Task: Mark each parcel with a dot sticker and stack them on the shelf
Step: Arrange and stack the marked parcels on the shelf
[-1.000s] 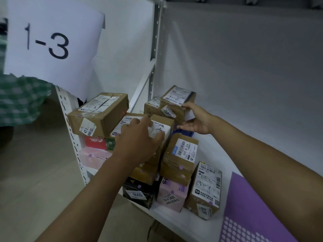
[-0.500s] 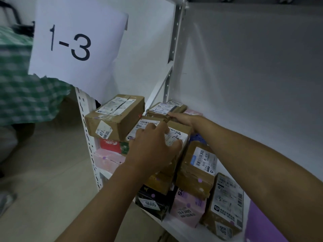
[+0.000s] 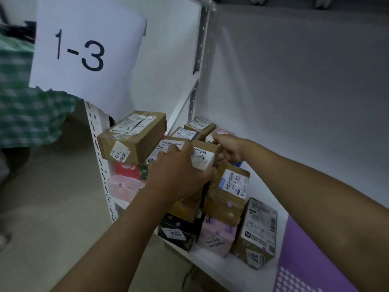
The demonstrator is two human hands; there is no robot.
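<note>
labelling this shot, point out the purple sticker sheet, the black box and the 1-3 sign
purple sticker sheet [image 3: 311, 256], head view, plain purple area
black box [image 3: 179, 230], head view, front face above its white label
1-3 sign [image 3: 88, 51], head view, white paper between the digits

A brown parcel [image 3: 202, 154] with a white shipping label sits on top of the stack in the middle of the white shelf [image 3: 210, 262], and just left of it a larger brown box [image 3: 134, 138] lies flat on a red carton [image 3: 127, 170] and a pink one [image 3: 124, 186]. Lower in the stack stand a labelled brown box [image 3: 229, 192], a black parcel [image 3: 176, 232] and a pink parcel [image 3: 217, 234], each with what looks like a small purple dot sticker, and a tall brown box [image 3: 257, 230] tilts beside them. A purple sticker sheet [image 3: 305, 260] with rows of pale dots lies flat at the shelf's right end.
</note>
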